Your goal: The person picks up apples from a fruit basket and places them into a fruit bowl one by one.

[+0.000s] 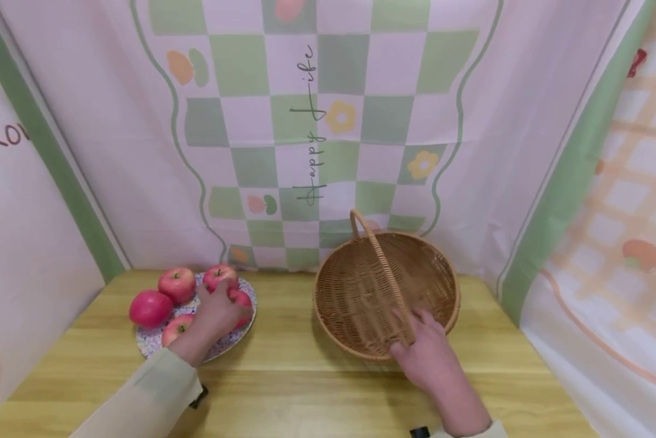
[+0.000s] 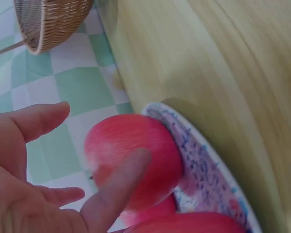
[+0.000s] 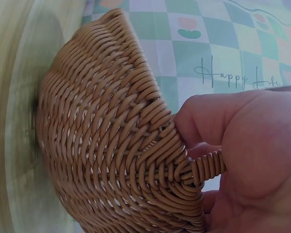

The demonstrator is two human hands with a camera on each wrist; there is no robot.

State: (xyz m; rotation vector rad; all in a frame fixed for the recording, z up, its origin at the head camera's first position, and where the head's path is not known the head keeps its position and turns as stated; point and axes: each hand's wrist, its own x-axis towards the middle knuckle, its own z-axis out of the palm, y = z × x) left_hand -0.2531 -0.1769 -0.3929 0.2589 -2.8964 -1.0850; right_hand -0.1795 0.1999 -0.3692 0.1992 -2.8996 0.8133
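Over the right side of a speckled plate [image 1: 148, 345] on the left, my left hand [image 1: 216, 316] reaches to a red apple [image 1: 243, 299]. Seen from the left wrist, its fingers are spread beside that apple [image 2: 157, 145], one finger in front of it, without closing round it. Several more apples, among them a pinkish one [image 1: 177, 285] and a deep red one [image 1: 149, 308], lie on the plate. My right hand [image 1: 428, 353] grips the near end of the handle of a brown wicker basket [image 1: 341, 304], by the rim. The basket's inside shows no contents.
The wooden table [image 1: 284, 347] bears the plate at left and the basket at right, with a stretch of tabletop between them. Behind them hangs a checkered curtain [image 1: 295, 121]. Further cloth with an orange check [image 1: 634, 201] hangs at right.
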